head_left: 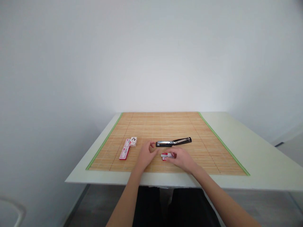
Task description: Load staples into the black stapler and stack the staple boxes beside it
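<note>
A black stapler lies folded wide open on the bamboo mat, its silver staple channel facing up. My left hand is by the stapler's left end, fingers curved and thumb apart, with nothing visible in it. Just in front of the stapler, my right hand pinches a small grey strip of staples between thumb and fingers. Close under that strip is a small red-and-white box, partly hidden by the fingers. Whether the hand also touches this box I cannot tell.
On the mat's left side sit two flat red-and-white boxes in a row, with a small white box against them. The green-edged bamboo mat covers much of the white table. A pale wall rises behind it.
</note>
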Demonstrator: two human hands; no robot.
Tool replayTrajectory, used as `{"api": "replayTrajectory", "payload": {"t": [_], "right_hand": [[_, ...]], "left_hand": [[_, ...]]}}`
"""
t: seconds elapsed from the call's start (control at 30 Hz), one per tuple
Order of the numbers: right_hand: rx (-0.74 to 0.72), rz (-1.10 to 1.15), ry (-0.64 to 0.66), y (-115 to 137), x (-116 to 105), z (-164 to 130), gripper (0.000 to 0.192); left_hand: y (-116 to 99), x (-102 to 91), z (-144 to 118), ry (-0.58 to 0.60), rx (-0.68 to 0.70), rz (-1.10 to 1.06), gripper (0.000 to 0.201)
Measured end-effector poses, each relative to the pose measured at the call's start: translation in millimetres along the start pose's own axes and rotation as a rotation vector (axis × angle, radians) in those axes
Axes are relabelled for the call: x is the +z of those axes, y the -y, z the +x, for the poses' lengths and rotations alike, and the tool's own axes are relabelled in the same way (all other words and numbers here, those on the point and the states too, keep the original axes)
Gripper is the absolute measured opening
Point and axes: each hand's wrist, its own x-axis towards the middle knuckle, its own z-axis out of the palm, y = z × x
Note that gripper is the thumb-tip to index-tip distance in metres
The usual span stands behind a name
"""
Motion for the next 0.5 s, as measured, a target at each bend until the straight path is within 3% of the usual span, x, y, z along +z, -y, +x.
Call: {"api": "replayTrajectory", "payload": {"t": [0.1,0.2,0.5], "right_hand": [[0.011,-0.027,-0.017,7.0,5.7,1.4,0.025],[0.017,-0.035,-0.027,7.4,7.3,2.1,0.024],[0.000,-0.071,-0.092,2.6,-12.8,21.9,0.025]], "left_hand": [[4.1,6.1,16.1,-0.032,-0.008,0.055,0.049],[4.4,10.5,23.0,-0.015,-0.005,0.092,0.037],[-7.9,6.7,-1.6,-0.028,0.045,0.166,0.034]]}}
